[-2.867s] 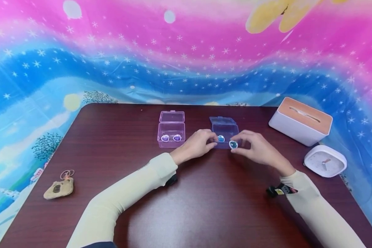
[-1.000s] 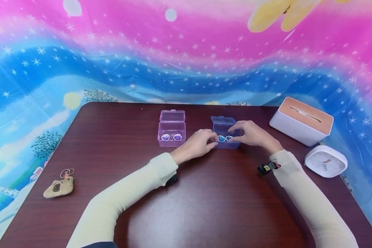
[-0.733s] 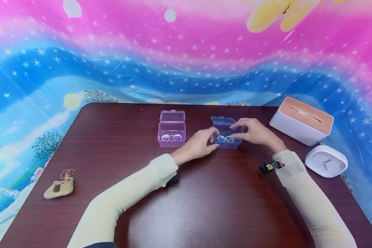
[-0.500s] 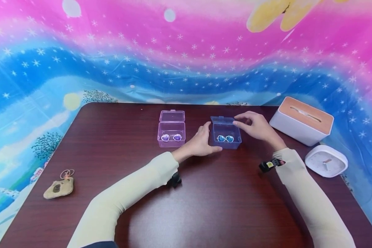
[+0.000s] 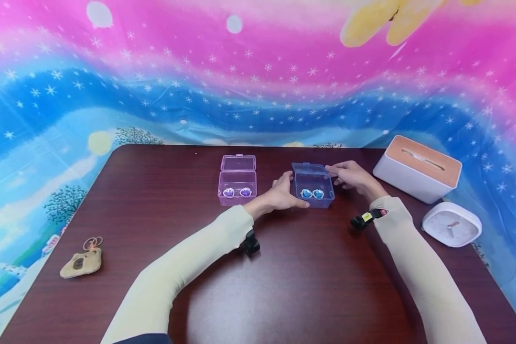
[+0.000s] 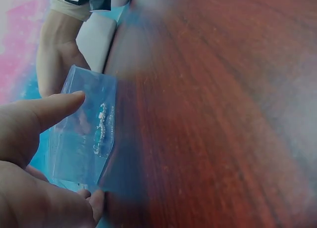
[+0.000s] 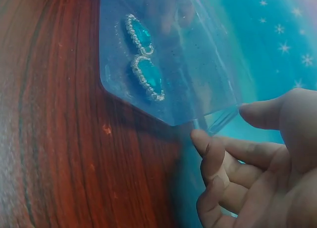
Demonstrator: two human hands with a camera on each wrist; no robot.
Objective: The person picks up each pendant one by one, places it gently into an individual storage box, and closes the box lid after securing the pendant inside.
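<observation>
A translucent blue box (image 5: pixel 314 200) with its hinged lid (image 5: pixel 308 168) raised stands on the table. Two blue gem pieces edged with small clear stones (image 7: pixel 147 77) lie side by side inside. Around the box's left end, my left hand (image 5: pixel 281 195) has its thumb along the front wall and its fingers by the left side. At the right edge of the lid, my right hand (image 5: pixel 351 176) pinches it between thumb and fingers; the other fingers are loosely bent. To the left is a translucent pink box (image 5: pixel 237 200), lid up, with two purple gem pieces (image 5: pixel 245 192).
A white tissue box with a wood-toned top (image 5: pixel 417 167) is at the back right, and a white clock (image 5: pixel 451 224) sits in front of it. A tan animal-shaped keychain (image 5: pixel 82 263) lies at the left. Behind the table (image 5: pixel 309 286) hangs a colourful printed cloth.
My right hand set a blue gem piece into the blue box, let go, and moved back to the lid's right edge. My left hand's fingers spread away from the box's front rim.
</observation>
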